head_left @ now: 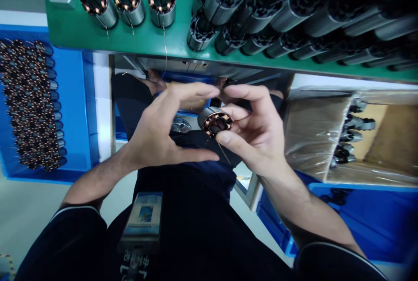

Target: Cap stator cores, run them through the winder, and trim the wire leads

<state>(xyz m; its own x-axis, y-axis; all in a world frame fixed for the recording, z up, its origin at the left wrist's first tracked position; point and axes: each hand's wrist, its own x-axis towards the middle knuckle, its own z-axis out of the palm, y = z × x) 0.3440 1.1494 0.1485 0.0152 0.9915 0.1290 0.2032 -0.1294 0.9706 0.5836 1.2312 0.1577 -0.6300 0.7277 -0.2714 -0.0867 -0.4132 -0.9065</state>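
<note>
Dark sleeves [62, 242] at bottom, both forearms reaching up. We pinch wound stator [214, 123] in right grip [254, 133], thumb and fingers on its rim, copper windings facing us, thin lead wire [224, 152] hanging. Left grip [156, 128] spread just beside it, contact unclear. Three more stators [129, 0] on green board [75, 32]; others packed in blue bin [72, 98].

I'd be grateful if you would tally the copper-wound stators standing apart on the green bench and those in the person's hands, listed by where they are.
On the green bench: 3 copper-wound stators
In the right hand: 1 copper-wound stator
Total: 4
</note>
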